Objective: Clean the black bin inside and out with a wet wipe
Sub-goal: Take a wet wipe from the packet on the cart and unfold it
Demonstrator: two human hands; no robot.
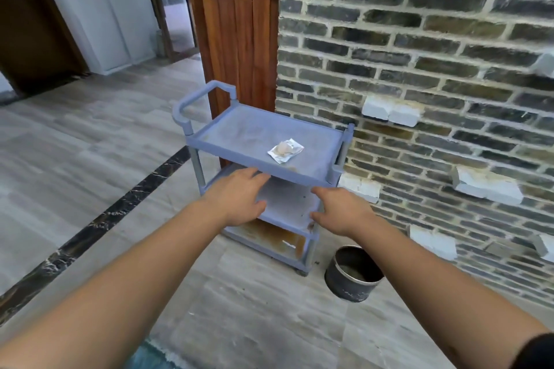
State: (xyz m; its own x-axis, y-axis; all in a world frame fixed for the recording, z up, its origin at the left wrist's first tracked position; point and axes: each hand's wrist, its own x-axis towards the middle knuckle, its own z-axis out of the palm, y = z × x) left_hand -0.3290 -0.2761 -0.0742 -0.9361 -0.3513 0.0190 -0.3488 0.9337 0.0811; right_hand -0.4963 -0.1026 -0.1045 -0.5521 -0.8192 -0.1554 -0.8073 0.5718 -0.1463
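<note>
The black bin (353, 274) stands upright on the floor by the brick wall, right of the cart's foot, its round mouth facing up. A white wet wipe packet (285, 150) lies on the top shelf of the grey three-shelf cart (233, 141). My left hand (236, 199) reaches forward with fingers spread, just below the top shelf's front edge, holding nothing. My right hand (338, 210) is stretched out beside it, fingers apart and empty, above and left of the bin. Neither hand touches the packet or the bin.
A grey brick wall (419, 54) with protruding white blocks runs along the right. A wooden pillar (233, 24) stands behind the cart. The tiled floor (90, 159) has a dark marble strip. Doors and white cabinets are at the far left.
</note>
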